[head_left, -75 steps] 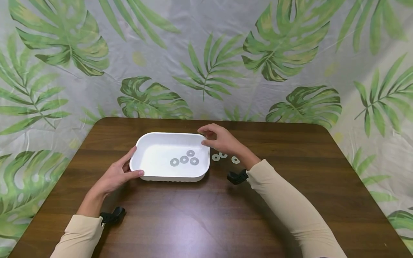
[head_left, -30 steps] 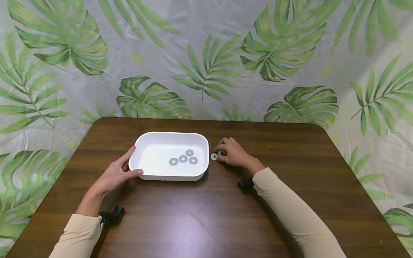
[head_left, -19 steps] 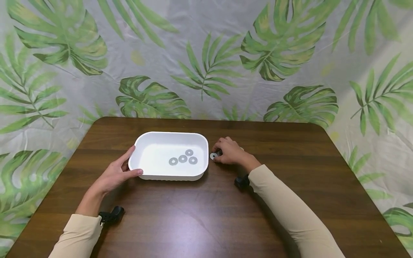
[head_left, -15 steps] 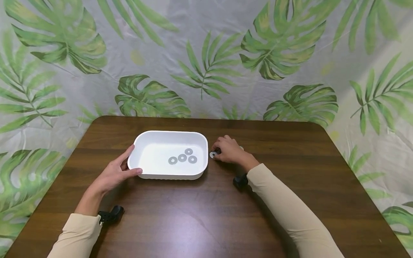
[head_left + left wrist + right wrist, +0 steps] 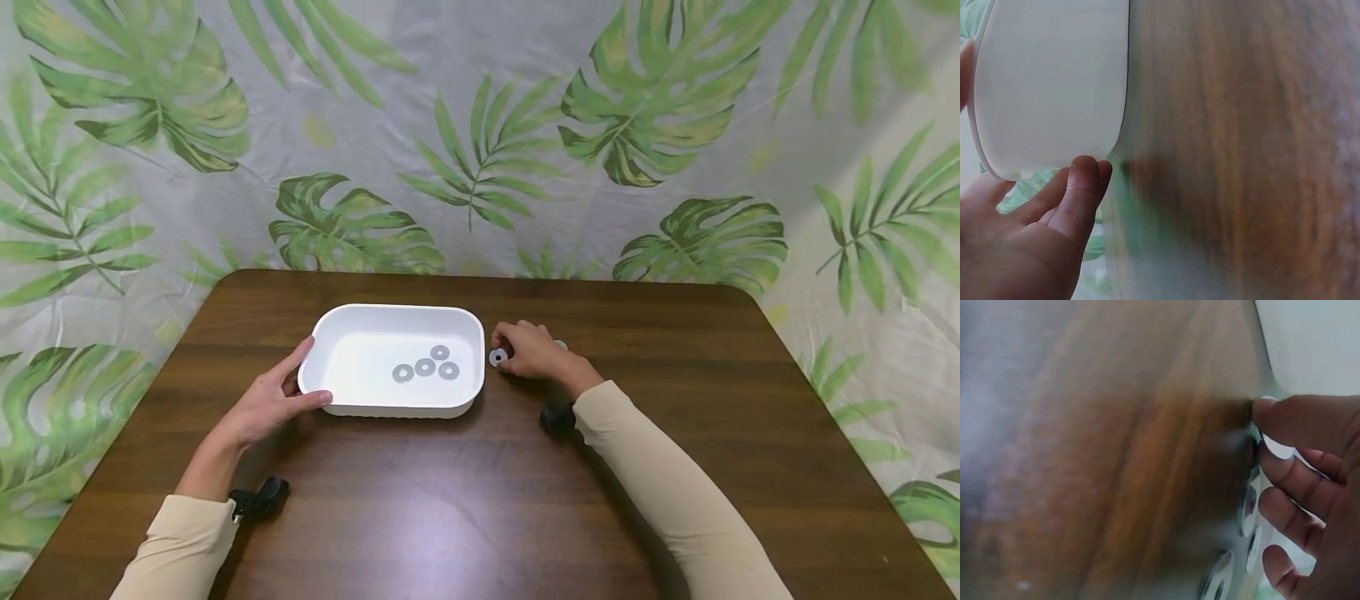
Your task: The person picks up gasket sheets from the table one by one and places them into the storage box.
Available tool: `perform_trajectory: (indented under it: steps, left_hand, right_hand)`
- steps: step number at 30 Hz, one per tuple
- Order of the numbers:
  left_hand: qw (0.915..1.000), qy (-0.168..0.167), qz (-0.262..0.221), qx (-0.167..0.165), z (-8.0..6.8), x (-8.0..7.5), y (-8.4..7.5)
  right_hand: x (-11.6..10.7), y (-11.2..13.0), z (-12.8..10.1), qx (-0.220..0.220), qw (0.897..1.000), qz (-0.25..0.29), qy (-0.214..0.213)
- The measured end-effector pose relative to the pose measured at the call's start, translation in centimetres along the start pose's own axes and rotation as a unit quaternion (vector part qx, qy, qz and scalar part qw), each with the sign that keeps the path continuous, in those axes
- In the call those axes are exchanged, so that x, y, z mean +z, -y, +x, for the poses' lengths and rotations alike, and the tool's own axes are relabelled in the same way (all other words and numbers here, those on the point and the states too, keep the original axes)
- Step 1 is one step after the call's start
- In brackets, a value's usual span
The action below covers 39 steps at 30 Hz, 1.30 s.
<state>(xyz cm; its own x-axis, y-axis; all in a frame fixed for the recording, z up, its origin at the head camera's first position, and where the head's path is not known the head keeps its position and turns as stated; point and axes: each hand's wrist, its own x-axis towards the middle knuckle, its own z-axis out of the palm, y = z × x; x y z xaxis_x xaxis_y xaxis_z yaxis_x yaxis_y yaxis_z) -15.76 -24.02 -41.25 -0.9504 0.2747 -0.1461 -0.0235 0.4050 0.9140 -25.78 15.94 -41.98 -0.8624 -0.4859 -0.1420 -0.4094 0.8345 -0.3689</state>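
A shallow white rectangular plastic tray with rounded corners sits on the dark brown wooden bench, left of the middle. The left hand rests against the tray's near left corner: the thumb lies along the near wall, and the other fingers reach up the left end, loosely bent rather than clenched. In the left wrist view the thumb tip touches the tray's white outer wall.

Four flat silver metal washers lie inside the tray, in its right half, close together; three form a row and one sits just beyond them, toward the far side.

The right hand is on the bench just right of the tray, knuckles up and fingers curled down. At its left fingertips a single flat silver washer is pinched, close to the tray's right wall; whether this washer touches the bench cannot be told. The right wrist view shows a thumb and curled fingers with several blurred washers standing on edge beneath them. Another small washer edge shows just beyond the right hand on the far side.

Both forearms wear beige sleeves.
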Motion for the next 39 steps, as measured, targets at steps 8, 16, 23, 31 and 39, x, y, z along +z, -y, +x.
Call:
perform_trajectory:
  steps: [8,16,23,31,39]
  left_hand:
    - [1.0000,0.004,-0.008,0.000,0.0,0.3,0.1]
    - [1.0000,0.004,0.001,0.003,0.1,0.2,0.0]
    - [0.9998,0.003,0.022,0.000,0.1,-0.3,-0.4]
    - [0.9996,0.006,0.029,-0.005,0.0,-0.3,-0.2]
    - [0.9994,0.007,0.031,-0.013,0.1,-0.1,-0.3]
  right_hand:
    - [0.3,-0.6,-0.9,-0.012,1.000,0.014,-0.002]
    - [0.1,-0.7,-1.1,-0.022,1.000,0.000,0.005]
    - [-0.1,-0.4,-1.1,-0.044,0.999,-0.020,-0.005]
    - [0.0,-0.6,-1.3,-0.067,0.997,-0.018,-0.032]
    - [0.1,-1.3,-1.6,-0.058,0.997,0.016,-0.045]
